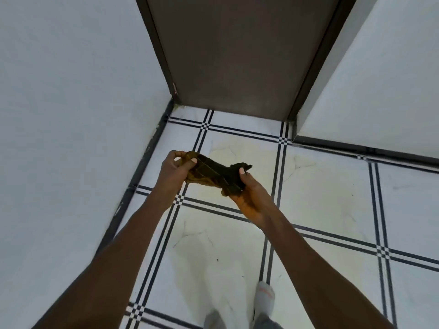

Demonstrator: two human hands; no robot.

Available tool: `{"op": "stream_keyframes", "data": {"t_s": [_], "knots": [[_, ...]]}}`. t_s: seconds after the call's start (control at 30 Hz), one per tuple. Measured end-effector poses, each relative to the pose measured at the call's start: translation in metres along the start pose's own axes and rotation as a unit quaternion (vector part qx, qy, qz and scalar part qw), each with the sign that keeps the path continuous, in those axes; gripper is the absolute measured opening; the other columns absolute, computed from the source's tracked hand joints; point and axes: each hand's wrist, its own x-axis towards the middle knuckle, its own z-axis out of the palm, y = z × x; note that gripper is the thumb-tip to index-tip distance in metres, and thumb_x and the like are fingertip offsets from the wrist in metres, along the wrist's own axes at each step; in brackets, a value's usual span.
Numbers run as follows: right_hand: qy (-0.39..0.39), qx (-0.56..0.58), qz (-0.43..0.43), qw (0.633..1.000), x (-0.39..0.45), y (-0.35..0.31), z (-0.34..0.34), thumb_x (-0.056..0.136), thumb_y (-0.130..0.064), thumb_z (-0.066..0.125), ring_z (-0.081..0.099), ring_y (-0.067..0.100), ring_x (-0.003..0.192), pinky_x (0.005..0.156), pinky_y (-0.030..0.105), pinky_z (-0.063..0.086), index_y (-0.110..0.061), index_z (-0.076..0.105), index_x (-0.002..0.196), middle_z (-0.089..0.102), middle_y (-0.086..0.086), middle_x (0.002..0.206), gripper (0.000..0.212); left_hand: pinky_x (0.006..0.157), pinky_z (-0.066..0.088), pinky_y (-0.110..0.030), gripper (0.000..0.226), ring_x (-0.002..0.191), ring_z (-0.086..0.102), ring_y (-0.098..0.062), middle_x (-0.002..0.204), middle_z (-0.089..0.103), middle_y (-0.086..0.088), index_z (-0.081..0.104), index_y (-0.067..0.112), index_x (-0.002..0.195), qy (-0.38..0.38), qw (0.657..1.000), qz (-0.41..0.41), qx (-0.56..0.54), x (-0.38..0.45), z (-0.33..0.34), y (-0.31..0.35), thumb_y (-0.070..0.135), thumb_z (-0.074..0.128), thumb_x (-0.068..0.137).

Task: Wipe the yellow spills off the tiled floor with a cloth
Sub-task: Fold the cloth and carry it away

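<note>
A dark brownish-yellow cloth (215, 173) is stretched between both hands, held in the air above the floor. My left hand (174, 170) pinches its left end with thumb and fingers. My right hand (250, 197) grips its right end, thumb on top. Below lies the white tiled floor (332, 193) with black double grid lines. Faint yellow stains (229, 151) spread over the tile under the cloth and over the neighbouring tile (316, 184) to the right. A paler yellow film (190, 264) shows on the nearer tile.
A brown closed door (235, 53) stands straight ahead in its dark frame. White walls (71, 103) with black skirting close in on the left and the right (380, 91). My feet in light socks (264, 296) stand at the bottom edge.
</note>
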Motion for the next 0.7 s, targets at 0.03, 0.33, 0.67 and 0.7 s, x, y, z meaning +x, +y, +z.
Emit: {"op": "stream_keyframes", "data": {"t_s": [0.03,0.33,0.67,0.7], "knots": [[0.001,-0.020,-0.003,1.000,-0.028,-0.007,0.019,0.107,-0.028,0.054,0.059,0.039,0.135,0.103,0.051,0.055,-0.001,0.049,0.149,0.063,0.024,0.143,0.050,0.082,0.061,-0.026,0.030,0.098,0.071,-0.014,0.108,0.072,-0.005,0.057,0.014,0.125,-0.007,0.999,0.027,0.045,-0.023,-0.012,0.021,0.023,0.068,0.098],[0.015,-0.127,-0.083,0.988,-0.203,-0.031,0.127,0.105,-0.022,0.059,0.075,0.022,0.108,0.079,0.038,0.065,-0.019,0.068,0.120,0.079,0.005,0.115,0.018,0.092,0.057,-0.032,0.026,0.105,0.063,-0.011,0.111,0.068,0.005,0.066,0.023,0.112,-0.035,0.953,0.212,0.215,-0.182,-0.037,0.105,0.039,0.073,0.093],[0.038,-0.201,-0.130,0.970,-0.286,-0.033,0.118,0.103,-0.025,0.064,0.073,0.024,0.115,0.077,0.031,0.064,-0.007,0.062,0.135,0.074,0.013,0.126,0.036,0.082,0.059,-0.024,0.019,0.102,0.069,-0.018,0.106,0.069,0.000,0.068,0.016,0.108,-0.067,0.959,0.190,0.201,-0.252,0.006,0.118,0.032,0.066,0.099],[0.045,-0.202,-0.133,0.969,-0.291,-0.036,0.111,0.103,-0.025,0.064,0.073,0.024,0.115,0.078,0.031,0.064,-0.008,0.062,0.133,0.075,0.013,0.124,0.034,0.081,0.058,-0.021,0.019,0.103,0.069,-0.017,0.106,0.070,0.000,0.067,0.016,0.109,-0.058,0.962,0.187,0.189,-0.256,0.009,0.121,0.033,0.063,0.102]]}}
